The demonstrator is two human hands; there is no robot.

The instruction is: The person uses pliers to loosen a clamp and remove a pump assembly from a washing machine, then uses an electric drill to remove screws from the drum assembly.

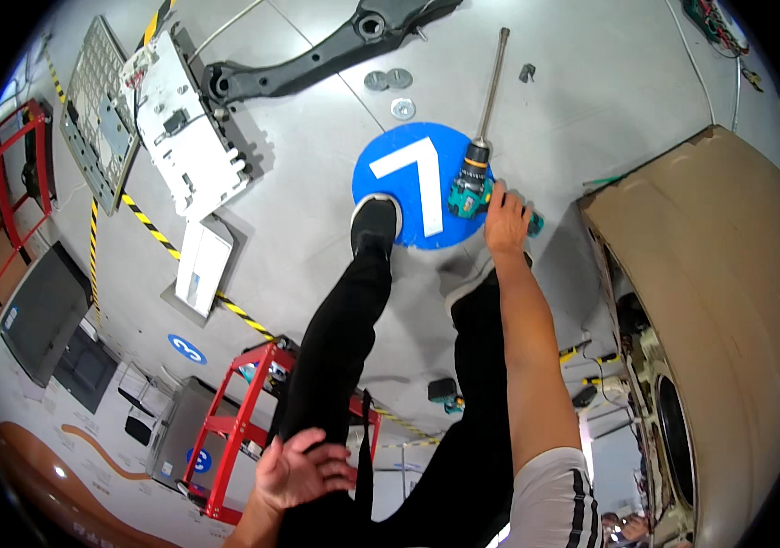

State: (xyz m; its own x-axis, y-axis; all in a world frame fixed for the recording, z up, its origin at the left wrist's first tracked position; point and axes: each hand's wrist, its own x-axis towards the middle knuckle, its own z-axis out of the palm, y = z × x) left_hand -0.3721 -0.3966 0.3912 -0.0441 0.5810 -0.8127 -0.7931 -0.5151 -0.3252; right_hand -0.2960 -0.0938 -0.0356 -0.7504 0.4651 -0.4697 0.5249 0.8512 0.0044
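Observation:
A teal and black cordless drill [470, 190] lies on the grey floor, partly over a round blue floor marker [381, 164] with a white sign. From its chuck a long metal extension rod [494, 87] points away from me. My right hand [507, 222] is wrapped over the drill's handle from above; the battery end shows beyond the fingers. Close to my left thigh, my left hand [306, 470] is raised with its fingers spread and nothing in it. Several round metal discs [403, 109] lie beyond the marker, and a small dark clip [527, 72] rests right of the rod.
A black metal suspension arm [289, 78] spans the far floor. At left are a white panel [180, 128], a grey perforated panel [102, 114] and striped tape [151, 226]. A red frame [244, 420] stands by my left leg; a large beige vehicle body panel [709, 237] stands at right.

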